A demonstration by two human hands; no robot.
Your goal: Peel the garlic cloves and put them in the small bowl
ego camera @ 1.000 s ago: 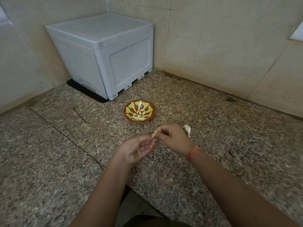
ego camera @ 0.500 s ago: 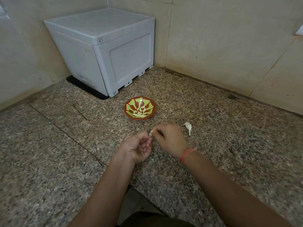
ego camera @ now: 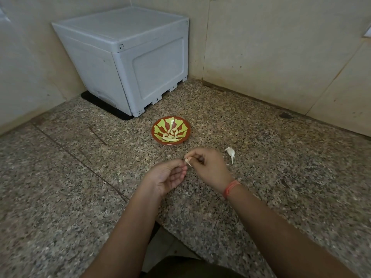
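Note:
A small red and green bowl stands on the granite counter and holds several peeled garlic cloves. Just in front of it my two hands meet around one small garlic clove. My right hand pinches the clove between thumb and fingers. My left hand has curled fingers whose tips touch the clove's skin. Most of the clove is hidden by my fingers. A white garlic piece with a stem lies on the counter just right of my right hand.
A grey plastic box stands in the back corner, behind and left of the bowl. Tiled walls close the counter at the back and the left. The counter's front edge has a notch between my forearms.
Both hands stay together on the clove with small finger shifts. The view has tilted slightly, so the bowl and hands sit a little differently in the frame.

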